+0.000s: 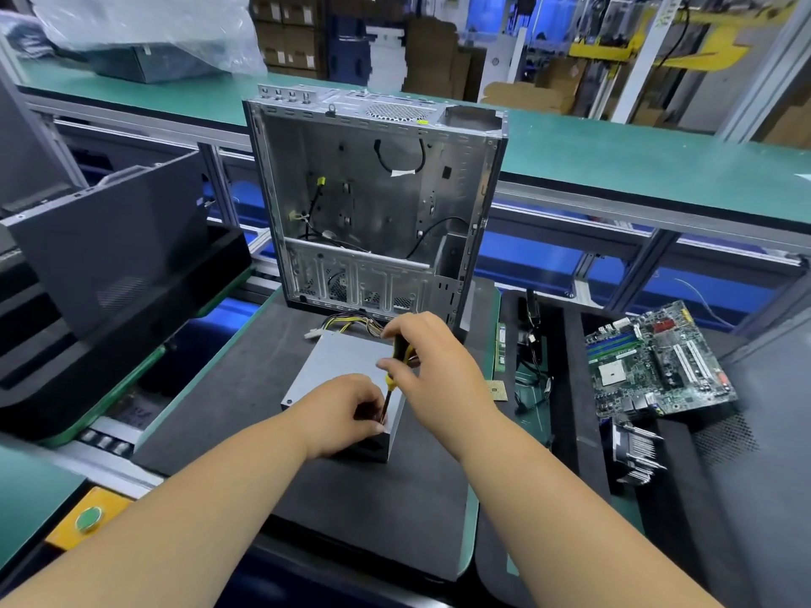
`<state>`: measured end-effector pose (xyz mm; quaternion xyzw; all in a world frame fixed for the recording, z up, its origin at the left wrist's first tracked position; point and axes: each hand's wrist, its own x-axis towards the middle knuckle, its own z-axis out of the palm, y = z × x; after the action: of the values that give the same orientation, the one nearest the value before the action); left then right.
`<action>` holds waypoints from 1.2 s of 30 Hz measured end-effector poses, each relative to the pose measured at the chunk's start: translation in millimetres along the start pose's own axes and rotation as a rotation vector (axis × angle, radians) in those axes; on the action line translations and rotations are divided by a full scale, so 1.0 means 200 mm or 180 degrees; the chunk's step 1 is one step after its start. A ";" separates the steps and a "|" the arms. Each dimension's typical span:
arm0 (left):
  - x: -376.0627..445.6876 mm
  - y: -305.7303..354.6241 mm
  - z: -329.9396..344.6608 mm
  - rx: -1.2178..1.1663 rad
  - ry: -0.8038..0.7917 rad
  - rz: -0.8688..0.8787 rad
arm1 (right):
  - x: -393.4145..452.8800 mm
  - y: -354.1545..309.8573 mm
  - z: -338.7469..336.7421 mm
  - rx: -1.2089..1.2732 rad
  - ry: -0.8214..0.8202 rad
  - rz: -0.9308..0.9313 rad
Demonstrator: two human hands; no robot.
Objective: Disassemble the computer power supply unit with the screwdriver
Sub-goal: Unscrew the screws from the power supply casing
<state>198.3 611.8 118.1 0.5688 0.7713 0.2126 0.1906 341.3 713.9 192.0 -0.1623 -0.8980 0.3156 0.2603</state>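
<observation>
Grey power supply unit [340,379] lying on a dark foam mat [245,388] on the tabletop, directly in front of the emptied computer case [377,204]. Right hand [428,359] closed around the yellow-and-black screwdriver [397,366], held upright over the unit's near corner; left hand [346,412] pinching the shaft beside the tip. Motherboard [658,362] right of the case.

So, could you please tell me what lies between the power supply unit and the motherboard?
In the head view, a loose processor chip and a memory stick.
</observation>
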 end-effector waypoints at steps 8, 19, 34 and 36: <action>0.11 -0.04 -0.06 0.0124 -0.0151 0.0293 | 0.08 0.04 -0.03 0.0245 0.0530 0.0499; 0.38 -0.14 -0.24 -0.1488 -0.0026 -0.0141 | 0.25 0.17 -0.11 -0.0224 0.1425 0.1577; 0.74 -0.08 -0.19 -0.1287 -0.0874 0.0768 | 0.10 0.33 -0.03 0.2367 0.2671 0.3195; 0.78 -0.04 -0.15 -0.0946 -0.0927 0.0934 | 0.06 0.36 -0.02 0.2647 0.2752 0.3218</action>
<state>132.4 755.3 131.3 0.6651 0.6051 0.2649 0.3483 343.4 774.9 152.2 -0.5491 -0.3422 0.6149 0.4509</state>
